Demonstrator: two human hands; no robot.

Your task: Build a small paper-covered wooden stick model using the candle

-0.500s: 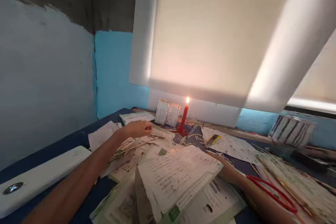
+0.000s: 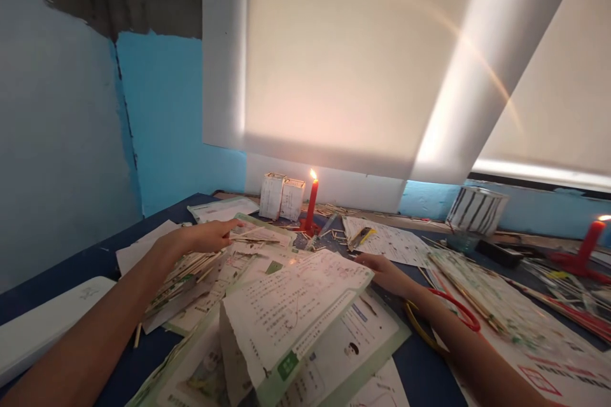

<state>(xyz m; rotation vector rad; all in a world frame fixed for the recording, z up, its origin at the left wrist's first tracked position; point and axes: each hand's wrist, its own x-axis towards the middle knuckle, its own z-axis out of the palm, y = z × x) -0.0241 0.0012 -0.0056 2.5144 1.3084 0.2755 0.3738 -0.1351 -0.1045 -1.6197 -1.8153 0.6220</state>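
My left hand [image 2: 212, 235] reaches over papers at the left centre, its index finger stretched forward beside thin pale strips [image 2: 260, 235]; whether it grips one is not clear. Under that wrist lies a bundle of thin sticks [image 2: 186, 276]. At the right edge of a printed sheet [image 2: 296, 305] is my right hand [image 2: 379, 270], its fingers partly hidden and what they hold too small to name. A lit red candle [image 2: 312, 203] stands behind the papers, with two white paper boxes [image 2: 281, 197] to its left. Short sticks lie near the candle's base.
A yellow cutter [image 2: 361, 237] rests on a sheet behind my right hand. Red-handled scissors [image 2: 458, 308] lie by my right forearm. A second lit candle [image 2: 589, 245] and a striped box [image 2: 477, 210] stand right; a white case [image 2: 52, 324] lies left.
The view has turned to the right, bringing the second candle into sight. My left hand has its index finger extended now, and my right hand shows more beside the sheet.
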